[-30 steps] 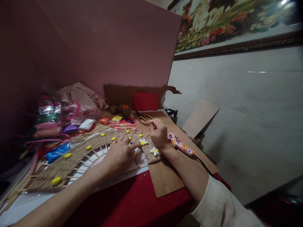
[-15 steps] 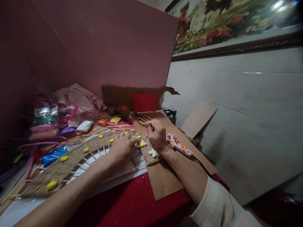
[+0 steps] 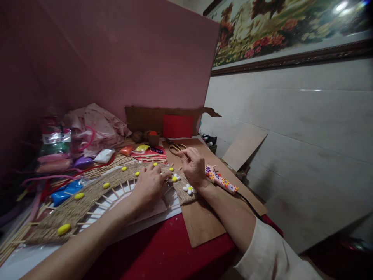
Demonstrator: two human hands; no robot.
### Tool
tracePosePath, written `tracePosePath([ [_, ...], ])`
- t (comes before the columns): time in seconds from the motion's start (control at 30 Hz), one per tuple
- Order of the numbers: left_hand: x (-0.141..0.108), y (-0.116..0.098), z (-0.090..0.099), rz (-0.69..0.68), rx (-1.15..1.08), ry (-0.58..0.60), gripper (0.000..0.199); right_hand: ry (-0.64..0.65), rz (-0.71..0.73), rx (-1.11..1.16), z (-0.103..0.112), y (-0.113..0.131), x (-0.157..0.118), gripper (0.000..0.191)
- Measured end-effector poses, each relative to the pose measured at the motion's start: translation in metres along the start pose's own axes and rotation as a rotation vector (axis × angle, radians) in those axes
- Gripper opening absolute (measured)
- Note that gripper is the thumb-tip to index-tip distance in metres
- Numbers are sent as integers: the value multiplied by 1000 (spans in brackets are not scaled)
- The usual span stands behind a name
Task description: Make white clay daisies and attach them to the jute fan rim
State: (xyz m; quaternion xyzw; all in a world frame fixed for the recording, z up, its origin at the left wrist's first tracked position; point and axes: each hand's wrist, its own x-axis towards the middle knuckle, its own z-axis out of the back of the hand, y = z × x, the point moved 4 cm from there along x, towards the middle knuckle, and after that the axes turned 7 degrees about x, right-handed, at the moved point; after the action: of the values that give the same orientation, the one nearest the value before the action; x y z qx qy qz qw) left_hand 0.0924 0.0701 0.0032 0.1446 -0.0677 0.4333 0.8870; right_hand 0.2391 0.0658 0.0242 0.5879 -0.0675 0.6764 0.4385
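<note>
An arch of woven brown twine (image 3: 93,190) over thin wooden sticks lies in front of me, dotted with yellow clay ovals (image 3: 79,196). My left hand (image 3: 151,182) rests on the arch's upper right part, fingers spread over the twine and reaching close to a white-petalled flower with a yellow centre (image 3: 174,179). A fuller white flower (image 3: 189,189) sits farther right. Just above these flowers, my right hand (image 3: 192,165) is raised with thumb and fingers pinched together. Whatever is between its fingertips is too small or hidden to make out.
Gold-handled scissors (image 3: 176,147) lie behind my right hand. A flower-patterned object (image 3: 221,179) is on the brown board (image 3: 204,223). Clay packets, including a blue one (image 3: 67,192), and loose sticks surround the arch. A red cloth (image 3: 163,249) covers the near table edge.
Hardly anything differs. My left forearm has shifted very slightly; both hands keep the same places and poses.
</note>
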Motion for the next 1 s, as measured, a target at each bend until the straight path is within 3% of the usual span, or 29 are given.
tracePosePath([
  [0.3, -3, -8, 4, -31, 20, -31, 30, -4, -16, 11, 1, -1, 0, 20],
  [0.6, -14, 0, 8, 14, 19, -47, 34, -8, -25, 22, 2, -1, 0, 20],
  [0.77, -26, -9, 11, -12, 8, -98, 32, -2, -26, 23, 1, -1, 0, 18],
  [1.0, -24, -16, 11, -43, 34, -83, 34, -14, -20, 26, 3, 2, 1, 19],
])
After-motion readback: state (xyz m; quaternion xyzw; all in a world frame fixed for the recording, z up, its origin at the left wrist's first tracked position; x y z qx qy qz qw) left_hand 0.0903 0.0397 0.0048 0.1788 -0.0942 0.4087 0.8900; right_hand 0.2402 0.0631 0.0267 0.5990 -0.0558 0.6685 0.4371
